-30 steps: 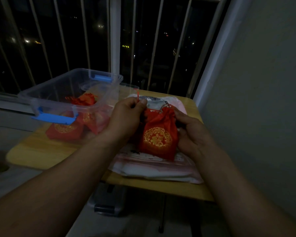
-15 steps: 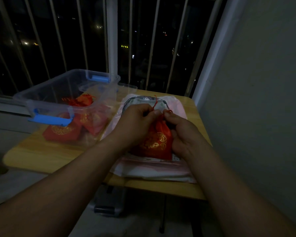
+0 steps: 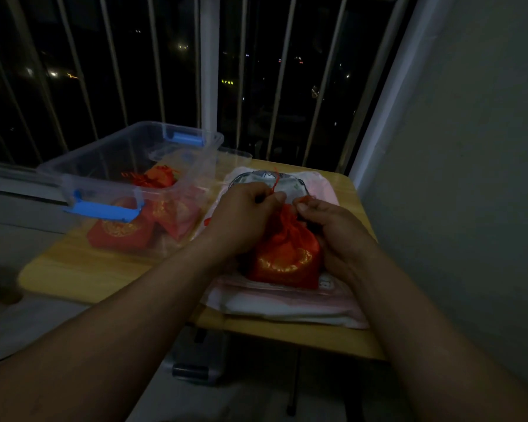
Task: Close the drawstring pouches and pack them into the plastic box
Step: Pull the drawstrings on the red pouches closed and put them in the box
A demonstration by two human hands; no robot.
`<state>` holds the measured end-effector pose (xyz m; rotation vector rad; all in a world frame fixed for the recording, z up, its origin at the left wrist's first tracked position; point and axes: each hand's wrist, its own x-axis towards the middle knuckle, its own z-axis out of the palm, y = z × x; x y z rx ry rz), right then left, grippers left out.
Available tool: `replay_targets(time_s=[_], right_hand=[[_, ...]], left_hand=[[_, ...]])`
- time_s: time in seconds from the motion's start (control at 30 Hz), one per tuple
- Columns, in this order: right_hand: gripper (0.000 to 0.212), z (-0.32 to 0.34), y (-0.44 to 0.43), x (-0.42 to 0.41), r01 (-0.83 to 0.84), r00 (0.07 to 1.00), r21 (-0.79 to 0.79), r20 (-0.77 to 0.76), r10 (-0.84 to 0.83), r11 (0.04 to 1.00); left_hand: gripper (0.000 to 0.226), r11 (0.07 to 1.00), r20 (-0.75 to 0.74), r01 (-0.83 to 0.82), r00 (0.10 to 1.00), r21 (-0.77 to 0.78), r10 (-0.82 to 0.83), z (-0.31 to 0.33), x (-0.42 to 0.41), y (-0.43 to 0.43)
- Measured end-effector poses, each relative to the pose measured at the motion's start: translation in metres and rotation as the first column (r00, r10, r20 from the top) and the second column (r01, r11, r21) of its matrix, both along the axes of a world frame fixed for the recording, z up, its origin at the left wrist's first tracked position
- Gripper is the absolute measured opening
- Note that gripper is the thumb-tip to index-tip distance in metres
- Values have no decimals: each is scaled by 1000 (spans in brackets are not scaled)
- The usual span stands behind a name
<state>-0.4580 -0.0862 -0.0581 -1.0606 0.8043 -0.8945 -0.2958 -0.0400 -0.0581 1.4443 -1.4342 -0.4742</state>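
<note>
Right of box (image 3: 104, 149): red pouch (image 3: 287, 254) upright on cloth (image 3: 287, 309) over surface (image 3: 83, 269), neck bunched. Left hand (image 3: 241, 211): fingers curled, pinching cord (image 3: 274, 182) at neck. Right hand (image 3: 333, 229): fingers curled, pinching cord opposite, palm against pouch. Inside box: more pouches (image 3: 119, 236).

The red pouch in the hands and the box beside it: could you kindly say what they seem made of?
The red pouch: apparently soft satiny fabric; it gathers into folds at the neck, with a gold pattern. The box: clear smooth plastic; packed pouches show through its wall.
</note>
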Motion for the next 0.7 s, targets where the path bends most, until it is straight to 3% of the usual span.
replay_targets(time_s=[0.1,0.17,0.33,0.7], right_hand=[[27,4,2,1,-76,996,117,-33,81,990],[19,9,3,2,-113,991,129,-58,122,985],[19,18,6,0,-223,961,76,-147,232,972],[13,19,5,-6,-249,947,-23,-214,239,968]], left_hand=[[27,996,-83,54,995,-75,-60,6,3,-1],[23,992,-109,101,988,-82,-109,11,4,-3],[20,971,-105,236,966,-21,-237,16,3,-8],[25,966,-26,258,966,-30,-259,15,-3,-14]])
